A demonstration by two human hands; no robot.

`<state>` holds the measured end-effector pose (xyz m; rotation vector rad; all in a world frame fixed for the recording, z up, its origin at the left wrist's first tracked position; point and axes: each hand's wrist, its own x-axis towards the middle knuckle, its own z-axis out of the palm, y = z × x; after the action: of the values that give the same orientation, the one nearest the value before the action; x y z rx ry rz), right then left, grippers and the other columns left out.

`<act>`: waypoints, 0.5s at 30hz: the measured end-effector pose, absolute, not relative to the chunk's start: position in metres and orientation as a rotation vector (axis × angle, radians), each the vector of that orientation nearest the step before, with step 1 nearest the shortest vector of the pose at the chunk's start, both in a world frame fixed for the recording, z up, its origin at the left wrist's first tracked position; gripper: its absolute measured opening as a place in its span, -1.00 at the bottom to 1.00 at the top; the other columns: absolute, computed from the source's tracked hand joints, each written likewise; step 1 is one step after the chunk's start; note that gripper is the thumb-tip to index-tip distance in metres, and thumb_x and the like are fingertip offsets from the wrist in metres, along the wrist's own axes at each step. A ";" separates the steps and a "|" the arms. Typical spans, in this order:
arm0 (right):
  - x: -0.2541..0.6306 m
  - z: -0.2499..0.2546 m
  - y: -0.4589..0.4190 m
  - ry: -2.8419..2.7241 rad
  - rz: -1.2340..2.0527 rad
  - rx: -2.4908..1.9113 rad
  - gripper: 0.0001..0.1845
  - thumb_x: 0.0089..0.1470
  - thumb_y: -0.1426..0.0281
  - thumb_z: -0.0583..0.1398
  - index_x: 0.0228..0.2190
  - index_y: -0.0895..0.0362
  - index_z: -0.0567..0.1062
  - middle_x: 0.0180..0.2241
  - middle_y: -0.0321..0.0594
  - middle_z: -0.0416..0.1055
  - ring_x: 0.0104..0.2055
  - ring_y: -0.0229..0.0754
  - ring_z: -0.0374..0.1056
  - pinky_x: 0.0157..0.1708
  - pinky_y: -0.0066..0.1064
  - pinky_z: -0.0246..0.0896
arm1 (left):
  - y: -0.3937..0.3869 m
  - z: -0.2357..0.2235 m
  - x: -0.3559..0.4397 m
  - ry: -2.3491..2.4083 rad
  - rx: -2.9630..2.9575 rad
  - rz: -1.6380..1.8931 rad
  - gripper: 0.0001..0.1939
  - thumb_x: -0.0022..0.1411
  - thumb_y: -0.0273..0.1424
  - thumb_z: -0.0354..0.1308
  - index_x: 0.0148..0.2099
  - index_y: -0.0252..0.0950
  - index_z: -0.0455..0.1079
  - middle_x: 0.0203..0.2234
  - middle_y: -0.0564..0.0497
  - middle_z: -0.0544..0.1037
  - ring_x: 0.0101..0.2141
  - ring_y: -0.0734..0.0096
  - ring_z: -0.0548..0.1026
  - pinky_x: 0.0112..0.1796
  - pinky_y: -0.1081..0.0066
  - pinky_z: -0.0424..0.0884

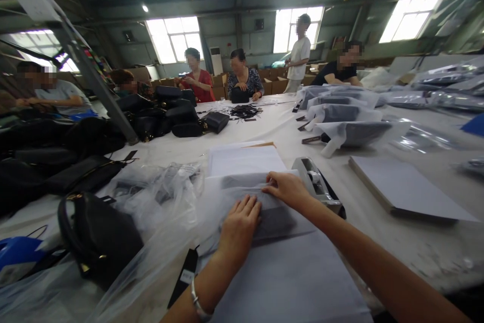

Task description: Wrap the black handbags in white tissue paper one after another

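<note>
In front of me a dark bag (274,214) lies under thin white tissue paper (215,194), its shape showing grey through the sheet. My left hand (242,224) rests flat on the covered bag with fingers stretched out. At the far edge of the wrapped bag my right hand (285,189) pinches the tissue paper between thumb and fingers. A black hang tag (185,272) with a small white label sticks out beside my left wrist. More white sheets (287,282) lie beneath the bag, and another stack of white paper (245,159) sits just beyond.
A grey tape dispenser (315,182) stands right of the bag. Farther right are a paper stack (408,187) and several tissue-wrapped bags (351,131). To the left are a black handbag (100,237), crumpled clear plastic (159,187) and piled black bags (181,114). Several people work across the table.
</note>
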<state>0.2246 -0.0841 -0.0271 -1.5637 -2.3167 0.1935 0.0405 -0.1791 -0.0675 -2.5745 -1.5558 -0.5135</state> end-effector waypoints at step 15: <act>0.383 -0.059 -0.138 -1.655 0.160 -1.854 -0.62 0.13 0.11 0.17 -0.18 0.08 0.60 0.20 -0.04 0.29 0.25 0.05 0.18 0.25 -0.06 0.00 | -0.167 -0.071 0.030 -1.633 -2.581 -0.334 -0.52 0.37 -0.36 0.00 0.31 -0.05 0.19 0.33 -0.03 0.14 0.32 0.04 0.08 0.17 -0.21 0.13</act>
<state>0.3832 -0.1378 -0.0594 -1.8541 -1.6552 0.1603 0.0300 -0.1669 -0.0708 -2.5812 -1.6330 -0.3338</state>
